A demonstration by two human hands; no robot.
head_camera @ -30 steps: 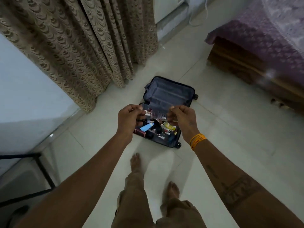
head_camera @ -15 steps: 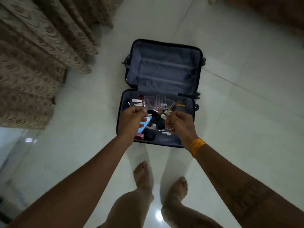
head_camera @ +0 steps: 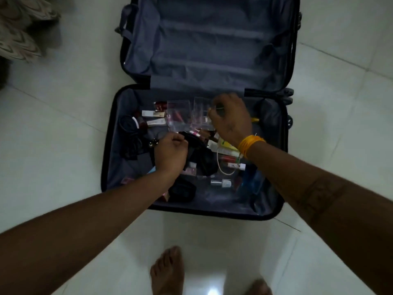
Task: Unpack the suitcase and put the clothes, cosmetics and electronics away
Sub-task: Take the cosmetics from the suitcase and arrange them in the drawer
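suitcase (head_camera: 131, 133) open on floor | left hand (head_camera: 170, 155) curled, grip unclear | right hand (head_camera: 230, 118) fingers pinching clear organizer (head_camera: 201, 112)

Head camera, looking straight down.
It hangs close above the open suitcase (head_camera: 119, 167) on the tiled floor (head_camera: 53, 135), bare feet (head_camera: 167, 271) at the bottom edge.

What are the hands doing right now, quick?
Left hand: fingers curled, nothing visibly held; cannot tell.
Right hand: fingers curled at the clear plastic organiser box; grip cannot be told.
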